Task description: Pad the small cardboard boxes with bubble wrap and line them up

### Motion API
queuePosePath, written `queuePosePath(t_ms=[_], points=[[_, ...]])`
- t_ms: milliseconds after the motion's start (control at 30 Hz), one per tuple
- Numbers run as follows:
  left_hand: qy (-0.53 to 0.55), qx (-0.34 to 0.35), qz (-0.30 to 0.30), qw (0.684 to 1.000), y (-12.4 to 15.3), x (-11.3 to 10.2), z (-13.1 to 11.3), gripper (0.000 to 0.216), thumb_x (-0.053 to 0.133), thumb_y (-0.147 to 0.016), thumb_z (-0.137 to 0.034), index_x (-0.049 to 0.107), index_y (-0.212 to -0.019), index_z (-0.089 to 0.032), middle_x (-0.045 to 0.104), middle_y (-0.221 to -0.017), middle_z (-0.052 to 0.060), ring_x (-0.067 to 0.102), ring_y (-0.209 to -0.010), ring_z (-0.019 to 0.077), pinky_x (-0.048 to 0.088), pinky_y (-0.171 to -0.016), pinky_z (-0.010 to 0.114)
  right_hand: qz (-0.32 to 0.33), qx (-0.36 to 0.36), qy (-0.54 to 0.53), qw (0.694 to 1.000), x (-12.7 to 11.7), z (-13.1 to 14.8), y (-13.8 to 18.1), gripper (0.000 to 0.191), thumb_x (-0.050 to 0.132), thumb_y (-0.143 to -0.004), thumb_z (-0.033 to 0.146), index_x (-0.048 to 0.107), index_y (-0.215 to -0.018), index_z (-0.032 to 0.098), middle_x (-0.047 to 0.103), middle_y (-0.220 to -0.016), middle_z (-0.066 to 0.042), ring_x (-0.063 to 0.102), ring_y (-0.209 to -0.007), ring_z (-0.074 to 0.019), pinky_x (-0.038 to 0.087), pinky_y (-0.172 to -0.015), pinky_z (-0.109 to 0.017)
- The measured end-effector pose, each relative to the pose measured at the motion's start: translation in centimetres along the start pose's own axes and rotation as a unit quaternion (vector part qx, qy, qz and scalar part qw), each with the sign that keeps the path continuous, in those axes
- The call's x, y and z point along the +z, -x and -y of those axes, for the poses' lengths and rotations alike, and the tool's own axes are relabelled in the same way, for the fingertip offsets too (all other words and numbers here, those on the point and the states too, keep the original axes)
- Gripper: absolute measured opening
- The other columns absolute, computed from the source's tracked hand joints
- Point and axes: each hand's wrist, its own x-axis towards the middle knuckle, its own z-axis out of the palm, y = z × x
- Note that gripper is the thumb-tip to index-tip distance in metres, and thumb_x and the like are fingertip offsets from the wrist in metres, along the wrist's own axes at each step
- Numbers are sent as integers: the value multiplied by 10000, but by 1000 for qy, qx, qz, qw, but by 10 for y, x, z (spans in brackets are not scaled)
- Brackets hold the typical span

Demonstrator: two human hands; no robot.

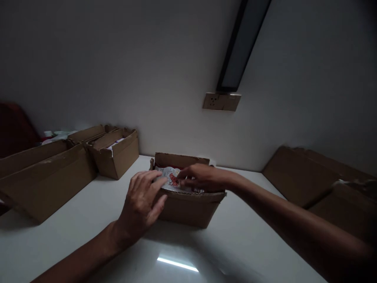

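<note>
An open cardboard box (185, 208) stands on the white table in front of me, holding printed plastic packets (169, 173) in grey-white with a red-orange picture. My left hand (144, 198) is open at the box's near left corner, its fingers spread and its fingertips over the rim. From the right, my right hand (197, 177) reaches over the box opening. Its fingers are bent down toward the packets and slightly apart, with nothing visibly gripped. The fingertips are blurred, so I cannot tell whether they touch a packet.
Open cardboard boxes (126, 153) with items inside stand at the left along the wall. More cardboard boxes (306, 173) are at the right. A wall socket (221, 102) sits below a dark framed panel (246, 43). The white table (123, 200) reflects a strip of light.
</note>
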Motion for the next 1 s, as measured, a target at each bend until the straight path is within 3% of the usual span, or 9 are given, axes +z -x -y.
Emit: queuePosePath(t_ms=[100, 200, 300, 367, 433, 533, 667, 800, 1000], points=[[17, -91, -35, 995, 17, -9, 14, 549, 617, -899, -220, 412, -1408, -228, 523, -1382, 154, 500, -1297, 285, 431, -1059, 509, -222, 78, -64, 970, -16, -15, 57, 328, 488, -956, 384, 715, -1105, 201, 752, -1072, -80, 691, -944, -222, 517, -790, -326], [107, -253, 12, 961, 40, -10, 35, 601, 630, -892, -346, 391, -1435, -250, 521, -1398, 145, 527, -1286, 285, 451, -1059, 515, -321, 163, -74, 930, 6, -33, 115, 382, 538, -901, 530, 743, -992, 221, 766, -977, -110, 713, -866, -272, 548, -673, -369], [223, -371, 83, 898, 56, 4, 53, 705, 652, -849, -453, 380, -1460, -231, 494, -1448, 162, 491, -1338, 308, 455, -1058, 512, -323, 196, -140, 915, 65, -43, 131, 535, 637, -812, 572, 673, -1192, 197, 737, -1127, -150, 716, -908, -296, 581, -673, -400], [302, -396, 101, 861, 58, 19, 57, 730, 650, -830, -496, 404, -1451, -201, 505, -1452, 167, 470, -1360, 319, 446, -1069, 492, -309, 169, -197, 915, 103, -42, 113, 681, 648, -801, 569, 554, -1354, 182, 663, -1291, -167, 691, -1029, -299, 587, -766, -418], [372, -400, 98, 832, 53, 34, 55, 685, 626, -839, -517, 460, -1405, -168, 569, -1393, 156, 519, -1310, 308, 459, -1054, 446, -302, 147, -236, 912, 123, -37, 86, 651, 584, -853, 553, 514, -1374, 169, 649, -1308, -166, 672, -1061, -291, 574, -809, -424], [425, -407, 66, 806, 36, 52, 41, 584, 613, -857, -517, 547, -1301, -144, 670, -1232, 113, 608, -1163, 271, 500, -974, 367, -328, 148, -251, 899, 122, -33, 66, 556, 518, -900, 537, 535, -1319, 170, 684, -1233, -144, 666, -1037, -286, 560, -812, -417], [457, -395, 58, 795, 9, 63, 5, 578, 694, -795, -467, 578, -1262, -147, 689, -1179, 93, 625, -1080, 255, 514, -879, 301, -383, 202, -223, 873, 105, -30, 109, 533, 540, -851, 574, 590, -1201, 176, 721, -1103, -116, 676, -933, -284, 558, -753, -378], [488, -379, 70, 783, 5, 44, -20, 583, 736, -767, -411, 583, -1278, -174, 677, -1226, 84, 630, -1068, 239, 506, -875, 273, -432, 268, -177, 843, 106, -7, 147, 471, 545, -805, 604, 632, -997, 183, 730, -954, -114, 675, -844, -293, 548, -672, -365], [400, -447, -20, 800, 32, -20, -1, 548, 748, -748, -486, 637, -1169, -153, 718, -1051, 61, 629, -1003, 229, 504, -829, 264, -377, 157, -229, 884, 103, 41, 96, 460, 517, -878, 503, 584, -1218, 201, 709, -1076, -91, 656, -886, -251, 540, -734, -363]])
